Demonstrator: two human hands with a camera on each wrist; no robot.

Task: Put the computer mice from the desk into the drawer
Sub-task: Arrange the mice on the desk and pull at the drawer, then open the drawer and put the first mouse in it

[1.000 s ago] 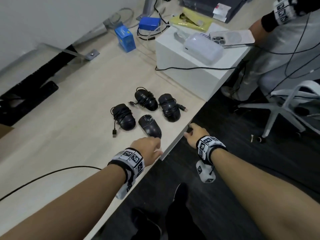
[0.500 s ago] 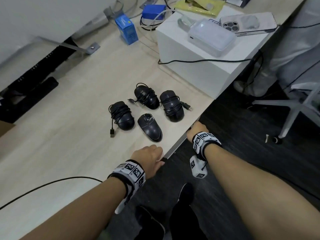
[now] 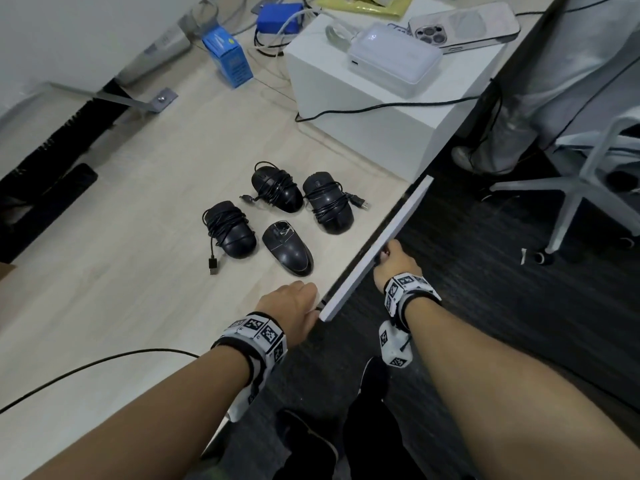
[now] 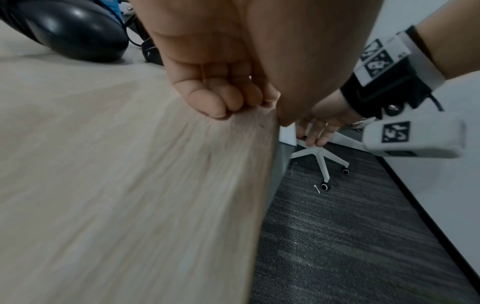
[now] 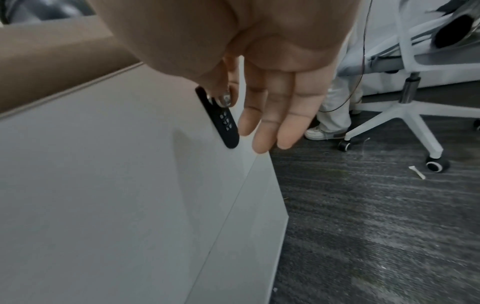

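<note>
Several black computer mice lie on the light wood desk (image 3: 114,258), most with their cables wound round them: one at the left (image 3: 231,229), two at the back (image 3: 277,188) (image 3: 328,202), one glossy at the front (image 3: 289,252). The white drawer front (image 3: 391,230) stands slightly out from the desk's edge. My right hand (image 3: 394,261) pinches a small metal knob (image 5: 224,100) on its black lock plate (image 5: 228,127), the other fingers straight. Knuckles down, my left hand (image 3: 291,306) rests on the desk edge with fingers curled (image 4: 221,98), holding nothing. The drawer's inside is hidden.
A white box (image 3: 381,109) behind the mice carries a power bank (image 3: 394,60) and a phone (image 3: 464,24). A blue carton (image 3: 228,60) stands at the back. A white office chair (image 3: 588,174) and another person's leg (image 3: 502,133) are at the right. A black cable (image 3: 104,362) crosses the near desk.
The drawer front has come out from under the desk edge, and my right hand has drawn back with it. My left hand stays at the desk edge. The mice have not moved.
</note>
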